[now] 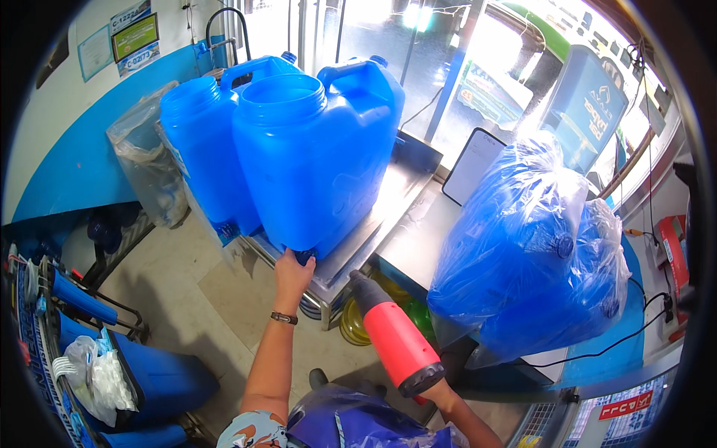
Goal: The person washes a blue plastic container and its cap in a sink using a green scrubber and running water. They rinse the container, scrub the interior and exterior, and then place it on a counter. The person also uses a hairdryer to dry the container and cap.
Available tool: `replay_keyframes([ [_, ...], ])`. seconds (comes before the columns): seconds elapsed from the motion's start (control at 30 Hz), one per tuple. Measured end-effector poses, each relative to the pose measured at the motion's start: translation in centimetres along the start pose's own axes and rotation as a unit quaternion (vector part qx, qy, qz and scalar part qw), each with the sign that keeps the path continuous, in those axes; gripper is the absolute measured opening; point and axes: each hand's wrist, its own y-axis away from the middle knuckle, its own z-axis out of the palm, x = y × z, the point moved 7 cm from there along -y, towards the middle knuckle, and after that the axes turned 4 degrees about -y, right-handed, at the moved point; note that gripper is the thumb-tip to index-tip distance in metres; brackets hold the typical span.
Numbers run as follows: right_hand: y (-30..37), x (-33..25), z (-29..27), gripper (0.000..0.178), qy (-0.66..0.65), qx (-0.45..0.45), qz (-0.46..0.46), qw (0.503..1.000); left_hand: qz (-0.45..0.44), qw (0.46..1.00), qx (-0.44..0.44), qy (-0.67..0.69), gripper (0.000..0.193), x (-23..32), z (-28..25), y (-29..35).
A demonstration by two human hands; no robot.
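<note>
A large blue water jug (317,160) stands upright on a metal counter (403,198), its wide threaded mouth uncovered on top. At the jug's near lower edge, my left hand (294,278) is closed around a small dark cap or spout (304,257). My right hand (442,396) grips a red and black heat gun (399,340) from behind, and its handle is mostly hidden. The nozzle points up and left, a short way from the left hand and apart from the jug. Beside this jug on the left is a second blue jug (202,142), also without a lid.
On the right, clear plastic bags (515,246) hold more blue containers. A white board (472,164) leans behind them. Under the counter are green and yellow round bottles (355,322). A black cable (620,342) runs along the right side. Blue bins (160,381) stand at lower left.
</note>
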Motion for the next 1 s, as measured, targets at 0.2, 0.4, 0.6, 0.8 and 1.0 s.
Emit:
replay_keyframes([
  [0.2, -0.1, -0.1, 0.2, 0.038, 0.052, -0.015, -0.037, 0.998, -0.059, 0.983, 0.013, 0.173, 0.055, -2.8, 1.4, 0.0],
  [0.4, 0.0, 1.7, 0.4, 0.038, -0.013, -0.011, -0.005, 1.000, -0.089, 0.991, 0.080, 0.062, 0.056, 0.7, 0.3, 1.3],
  [0.6, 0.0, 2.1, 0.8, 0.039, -0.067, -0.003, 0.034, 0.997, 0.002, 0.993, 0.050, 0.110, 0.045, 0.0, 1.9, 1.2],
  [0.8, -0.1, 0.6, 0.7, 0.039, 0.006, -0.028, -0.006, 1.000, 0.159, 0.987, 0.027, -0.020, 0.043, -0.4, 1.7, 1.4],
  [1.0, 0.5, -0.5, 0.7, 0.036, 0.117, -0.050, -0.087, 0.988, 0.220, 0.974, -0.023, -0.052, 0.041, -0.3, -2.6, 4.5],
])
